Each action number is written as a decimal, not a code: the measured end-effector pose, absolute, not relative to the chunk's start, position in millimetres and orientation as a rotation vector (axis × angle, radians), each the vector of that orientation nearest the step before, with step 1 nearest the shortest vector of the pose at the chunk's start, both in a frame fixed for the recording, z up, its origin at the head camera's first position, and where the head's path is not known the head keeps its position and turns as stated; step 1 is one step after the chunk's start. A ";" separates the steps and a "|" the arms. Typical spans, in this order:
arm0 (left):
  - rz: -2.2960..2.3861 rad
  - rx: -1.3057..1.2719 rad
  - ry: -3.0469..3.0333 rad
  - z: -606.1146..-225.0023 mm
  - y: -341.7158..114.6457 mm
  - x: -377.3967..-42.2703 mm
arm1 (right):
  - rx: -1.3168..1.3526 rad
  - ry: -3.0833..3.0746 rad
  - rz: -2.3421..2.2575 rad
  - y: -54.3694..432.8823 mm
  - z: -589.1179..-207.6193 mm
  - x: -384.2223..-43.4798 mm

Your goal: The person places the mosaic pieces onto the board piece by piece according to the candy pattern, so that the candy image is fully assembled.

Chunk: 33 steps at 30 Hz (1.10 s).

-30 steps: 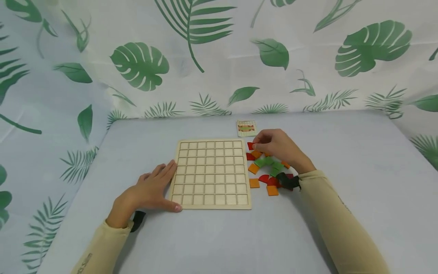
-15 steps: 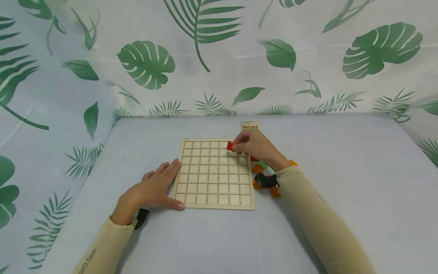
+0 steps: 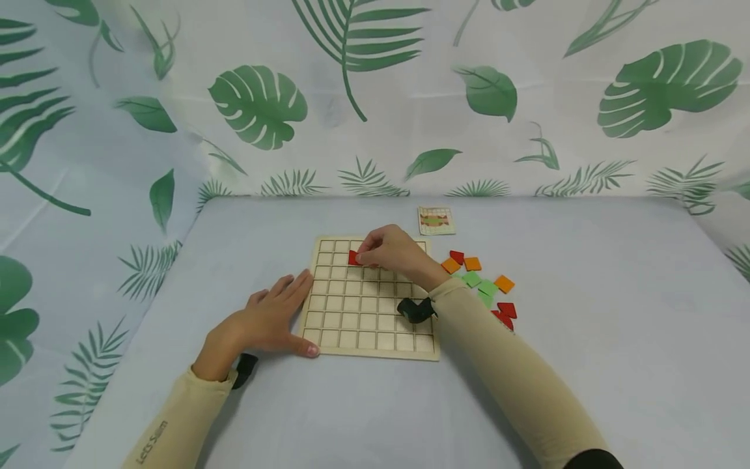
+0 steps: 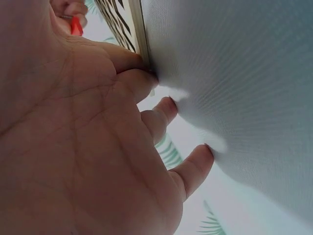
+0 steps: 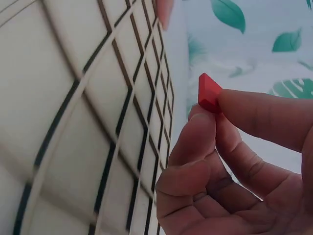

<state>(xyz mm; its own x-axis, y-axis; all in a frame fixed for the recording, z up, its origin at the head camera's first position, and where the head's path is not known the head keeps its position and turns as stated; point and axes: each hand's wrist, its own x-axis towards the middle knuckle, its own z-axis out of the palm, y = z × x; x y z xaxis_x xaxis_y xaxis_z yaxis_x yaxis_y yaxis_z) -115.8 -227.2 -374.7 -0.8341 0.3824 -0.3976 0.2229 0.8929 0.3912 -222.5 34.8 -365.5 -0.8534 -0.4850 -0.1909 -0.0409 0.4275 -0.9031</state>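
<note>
A small red tile (image 3: 353, 258) is pinched between the thumb and fingertips of my right hand (image 3: 391, 251), over the upper rows of a pale wooden grid board (image 3: 349, 321). In the right wrist view the red tile (image 5: 209, 93) shows as a thin flat piece, held apart from the board's cells. My left hand (image 3: 263, 320) lies spread at the board's left side, thumb at the lower left corner and fingertips along the edge. The left wrist view shows the left fingers (image 4: 193, 169) touching the tablecloth and the board's side.
Right of the board lie loose orange tiles (image 3: 504, 284), green tiles (image 3: 487, 288) and red tiles (image 3: 507, 310), some hidden by the right forearm. A small picture card (image 3: 436, 221) sits behind the board. A leaf-printed cloth (image 3: 387, 98) hangs at the back.
My right hand has picked up the red tile from the loose pieces and carried it left over the board. The left hand has stayed at the board's edge.
</note>
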 end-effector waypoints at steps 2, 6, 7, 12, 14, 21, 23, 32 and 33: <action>0.441 0.435 2.579 -375.3 -226.9 -116.8 | -0.463 2.256 -1.401 26.8 -366.8 -223.1; 0.420 0.428 2.579 -376.7 -226.7 -118.6 | -0.513 2.265 -1.366 12.1 -367.2 -222.8; 0.420 0.430 2.582 -376.9 -226.7 -118.8 | -0.526 2.271 -1.360 8.7 -367.2 -222.9; 0.428 0.438 2.590 -377.4 -227.7 -119.5 | -0.575 2.288 -1.344 -6.0 -370.9 -223.7; 0.431 0.444 2.594 -377.5 -228.0 -119.4 | -0.581 2.292 -1.336 -10.2 -373.4 -224.1; 0.408 0.450 2.604 -376.0 -227.4 -118.2 | -0.540 2.316 -1.303 -20.0 -375.3 -225.0; 0.405 0.455 2.610 -375.3 -227.3 -118.1 | -0.531 2.342 -1.281 -22.8 -374.8 -225.0; 0.432 0.460 2.607 -375.6 -227.4 -116.8 | -0.517 2.486 -1.152 -35.7 -381.9 -221.7; 0.428 0.463 2.612 -376.0 -227.6 -116.6 | -0.520 2.497 -1.150 -36.8 -382.2 -221.0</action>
